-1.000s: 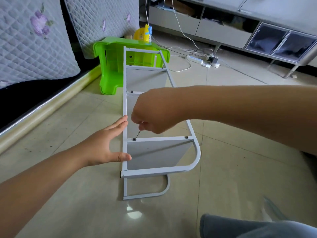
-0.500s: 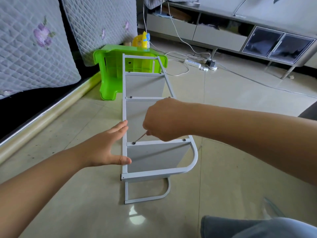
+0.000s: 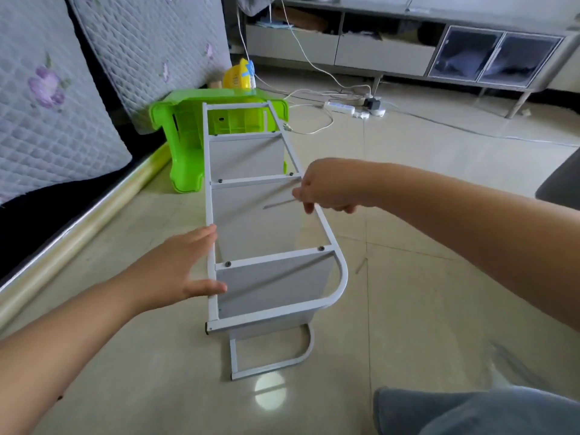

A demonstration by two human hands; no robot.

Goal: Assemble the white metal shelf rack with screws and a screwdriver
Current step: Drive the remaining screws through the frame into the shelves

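Now left hand (image 3: 175,274) steadies smooth white tubular rack (image 3: 339,284); right hand (image 3: 326,189) pinches thin screwdriver (image 3: 279,204).

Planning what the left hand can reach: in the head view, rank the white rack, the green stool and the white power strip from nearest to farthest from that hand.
1. White rack: touching the left hand, at its near rail.
2. Green stool: behind the rack's far end, beside the mattress.
3. White power strip: farthest, on the floor by the cabinet.

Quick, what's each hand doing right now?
Left hand: open, fingers straight against the rack frame.
Right hand: pinching the screwdriver.
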